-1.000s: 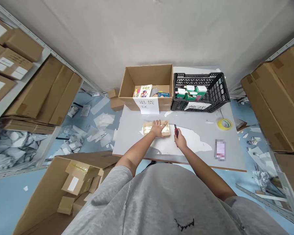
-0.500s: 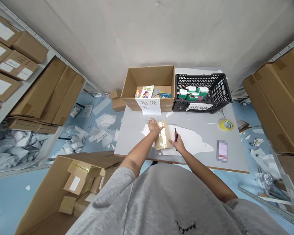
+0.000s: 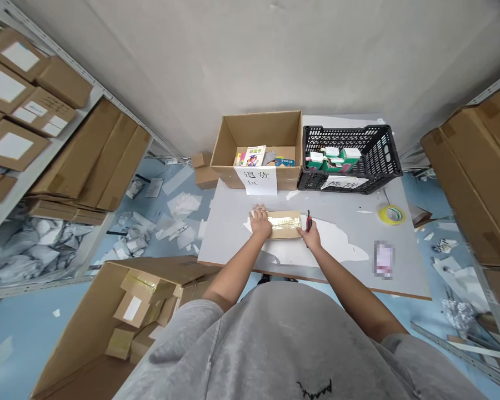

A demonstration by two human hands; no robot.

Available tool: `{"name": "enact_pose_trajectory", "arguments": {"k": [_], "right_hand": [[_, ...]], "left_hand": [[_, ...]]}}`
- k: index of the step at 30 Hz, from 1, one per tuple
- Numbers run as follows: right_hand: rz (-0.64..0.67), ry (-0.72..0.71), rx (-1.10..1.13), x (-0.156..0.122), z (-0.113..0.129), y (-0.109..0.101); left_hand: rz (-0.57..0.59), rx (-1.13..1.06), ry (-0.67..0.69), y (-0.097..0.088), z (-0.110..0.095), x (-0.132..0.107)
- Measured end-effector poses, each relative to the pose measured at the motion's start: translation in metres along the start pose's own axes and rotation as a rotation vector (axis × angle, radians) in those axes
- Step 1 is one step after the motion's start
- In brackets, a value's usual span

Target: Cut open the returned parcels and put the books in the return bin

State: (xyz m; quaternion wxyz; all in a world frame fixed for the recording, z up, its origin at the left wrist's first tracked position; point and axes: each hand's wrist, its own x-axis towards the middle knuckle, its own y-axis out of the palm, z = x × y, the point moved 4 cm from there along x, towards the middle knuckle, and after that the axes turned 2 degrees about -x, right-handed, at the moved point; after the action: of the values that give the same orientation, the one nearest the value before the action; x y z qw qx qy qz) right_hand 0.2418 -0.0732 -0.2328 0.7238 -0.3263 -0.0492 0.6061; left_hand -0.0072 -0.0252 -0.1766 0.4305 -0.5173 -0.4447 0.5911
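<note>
The left hand (image 3: 259, 221) lies flat, fingers spread, on the left end of a taped cardboard parcel (image 3: 284, 224); the parcel sits on a grey table (image 3: 229, 239); the right hand (image 3: 312, 236), just beside it, closes around a red utility knife (image 3: 308, 221).

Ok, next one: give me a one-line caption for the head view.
Left hand presses a taped cardboard parcel on the table; right hand grips a red utility knife at its edge.

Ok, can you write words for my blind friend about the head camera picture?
The left hand presses a taped cardboard parcel on a grey table while the right hand holds a red cutter. Behind them are an open cardboard box of books and a black plastic crate.
</note>
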Motion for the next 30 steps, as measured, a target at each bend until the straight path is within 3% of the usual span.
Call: {"name": "enact_pose_trajectory", "arguments": {"k": [2,4,7,13,17,22,30], "right_hand": [[0.011,0.007,0.005,0.005,0.001,0.004],[0.023,0.030,0.013,0.007,0.001,0.006],[0.023,0.051,-0.003,0.009,0.002,0.005],[-0.001,0.052,-0.142,0.007,0.023,-0.007],[-0.004,0.124,-0.046,-0.014,0.035,-0.012],[0.163,0.224,0.143,-0.047,0.038,-0.001],[0.151,0.307,0.128,-0.050,0.046,0.008]], "left_hand": [[-0.088,-0.084,0.267,-0.002,-0.019,-0.001],[-0.081,-0.154,0.456,-0.001,-0.034,0.000],[-0.038,-0.184,0.581,0.003,-0.047,0.005],[-0.027,-0.120,0.566,0.006,-0.054,0.006],[-0.003,-0.110,0.535,0.003,-0.056,0.002],[-0.003,-0.120,0.514,0.003,-0.058,0.000],[-0.026,-0.106,0.495,0.009,-0.065,-0.004]]}}
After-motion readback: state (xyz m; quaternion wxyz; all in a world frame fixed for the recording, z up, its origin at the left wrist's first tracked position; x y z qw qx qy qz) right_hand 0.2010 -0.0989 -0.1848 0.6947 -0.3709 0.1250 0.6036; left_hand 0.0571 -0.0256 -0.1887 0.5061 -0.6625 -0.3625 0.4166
